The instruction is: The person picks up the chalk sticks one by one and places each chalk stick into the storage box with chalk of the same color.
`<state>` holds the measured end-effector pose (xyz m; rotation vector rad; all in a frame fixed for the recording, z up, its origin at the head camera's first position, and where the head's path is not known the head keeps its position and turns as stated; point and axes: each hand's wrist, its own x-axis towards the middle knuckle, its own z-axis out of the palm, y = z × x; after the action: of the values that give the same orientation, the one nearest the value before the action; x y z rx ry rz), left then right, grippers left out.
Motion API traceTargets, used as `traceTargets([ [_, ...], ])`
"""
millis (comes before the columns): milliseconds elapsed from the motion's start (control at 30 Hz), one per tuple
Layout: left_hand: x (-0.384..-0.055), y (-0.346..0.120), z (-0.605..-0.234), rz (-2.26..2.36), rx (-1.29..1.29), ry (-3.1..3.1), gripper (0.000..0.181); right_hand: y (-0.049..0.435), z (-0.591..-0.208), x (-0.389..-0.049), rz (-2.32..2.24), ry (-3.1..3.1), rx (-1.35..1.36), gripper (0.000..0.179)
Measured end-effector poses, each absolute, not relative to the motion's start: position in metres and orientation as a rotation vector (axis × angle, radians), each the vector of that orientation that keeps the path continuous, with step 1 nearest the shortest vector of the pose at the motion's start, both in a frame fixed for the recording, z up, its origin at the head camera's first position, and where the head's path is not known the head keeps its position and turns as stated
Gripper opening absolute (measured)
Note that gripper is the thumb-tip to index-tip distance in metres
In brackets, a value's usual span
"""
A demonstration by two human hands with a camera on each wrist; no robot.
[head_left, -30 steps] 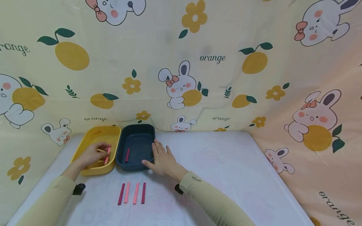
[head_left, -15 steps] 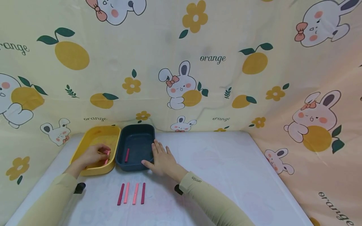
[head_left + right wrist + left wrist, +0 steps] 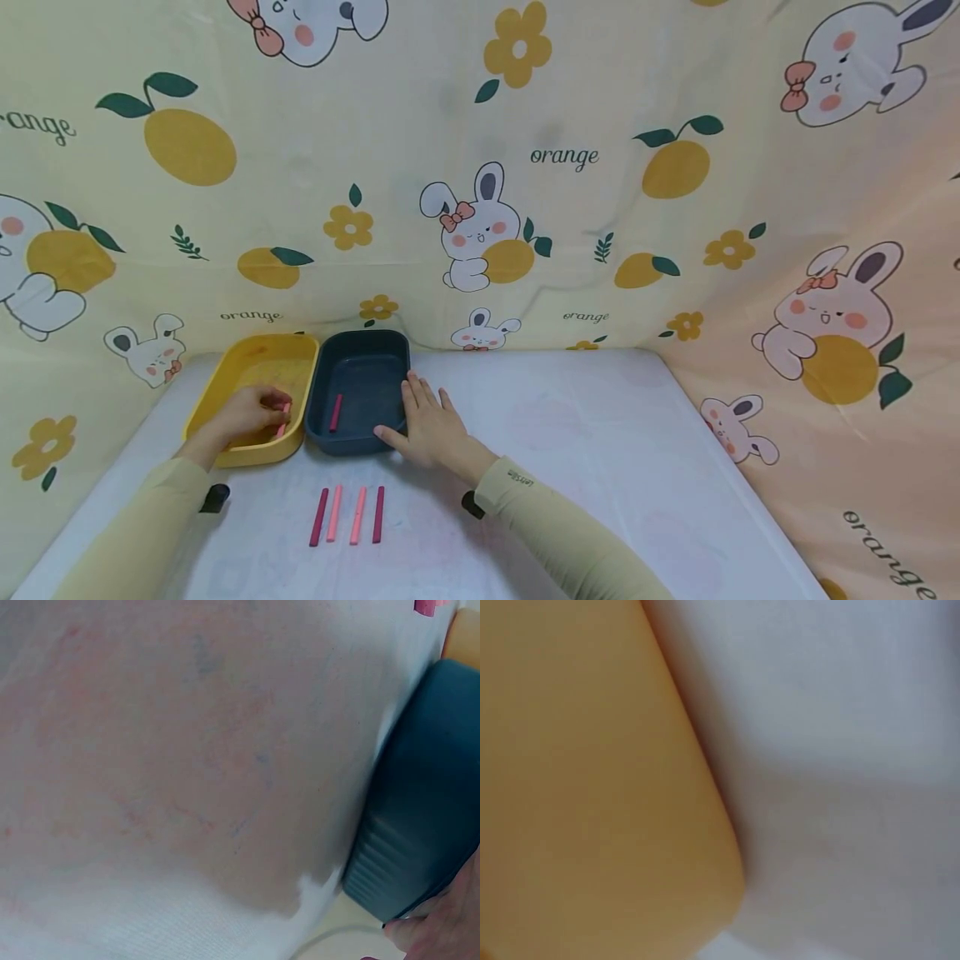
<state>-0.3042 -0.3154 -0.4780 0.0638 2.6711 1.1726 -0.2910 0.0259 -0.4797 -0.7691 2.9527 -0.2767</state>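
My left hand (image 3: 251, 411) is inside the yellow container (image 3: 262, 454), its fingertips pinching a light pink stick (image 3: 282, 431). Most of that container's floor lies behind this hand. Beside it on the right stands a dark blue container (image 3: 360, 443), where one dark red stick (image 3: 336, 412) lies. With fingers spread and straight, my right hand (image 3: 431, 425) rests against the blue container's right side. The left wrist view holds only the yellow container's outer wall (image 3: 592, 780) and the white table. In the right wrist view, part of my right hand (image 3: 450, 922) touches the blue container (image 3: 424, 787).
In front of the containers, several thin sticks lie side by side, such as a dark red stick (image 3: 318, 517) and a pink stick (image 3: 358, 515). The white table (image 3: 570, 450) reaches back to a patterned cloth (image 3: 405, 125) hanging behind.
My left hand has sunk slightly inside the yellow container, and the pink stick in its fingers has lowered with it. My right hand stays against the blue container.
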Motion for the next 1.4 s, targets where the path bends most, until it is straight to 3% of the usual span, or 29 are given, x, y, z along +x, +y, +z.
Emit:
traceTargets([
  [867, -0.301, -0.315, -0.475, 1.266, 0.033, 2.649, 0.043, 0.026, -0.479, -0.291, -0.284, 2.951, -0.769, 0.101],
  [1400, -0.272, -0.299, -0.455, 1.266, 0.109, 2.792, 0.043, 0.026, -0.478, -0.291, -0.287, 2.951, -0.768, 0.1],
])
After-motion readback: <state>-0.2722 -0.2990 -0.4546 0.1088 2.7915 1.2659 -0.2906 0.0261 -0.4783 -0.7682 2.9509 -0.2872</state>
